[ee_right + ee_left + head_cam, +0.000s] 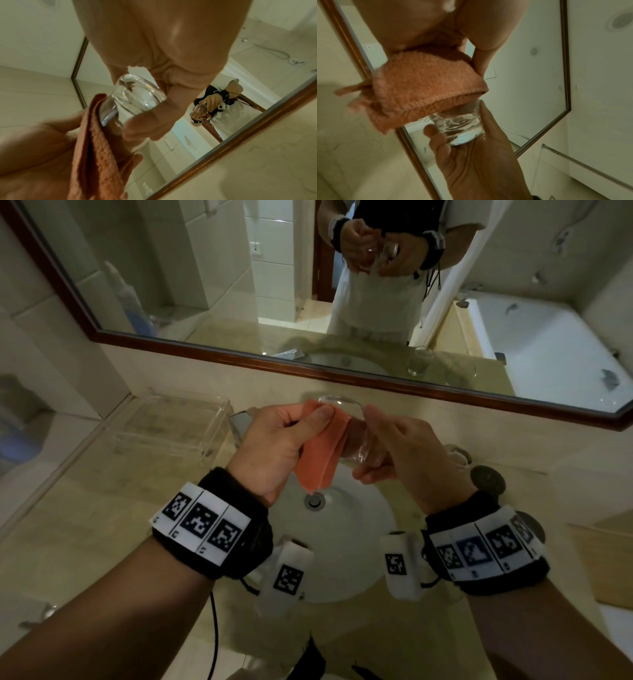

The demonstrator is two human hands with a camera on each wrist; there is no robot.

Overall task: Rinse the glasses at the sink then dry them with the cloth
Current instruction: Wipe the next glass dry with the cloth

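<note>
glass (356, 436) held on its side over sink (363, 542), cloth (318, 453) tucked into its mouth | base grasped by right hand (407, 460), cloth pinched by left hand (274, 450) | judged mid-drying; second glass (457, 455) waited right of basin | open room above bowl; mirror (342, 364) edge close behind, acrylic tray (164, 426) left

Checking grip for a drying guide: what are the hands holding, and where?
Right hand grips the glass by its base; left hand pinches the cloth at its rim.
</note>
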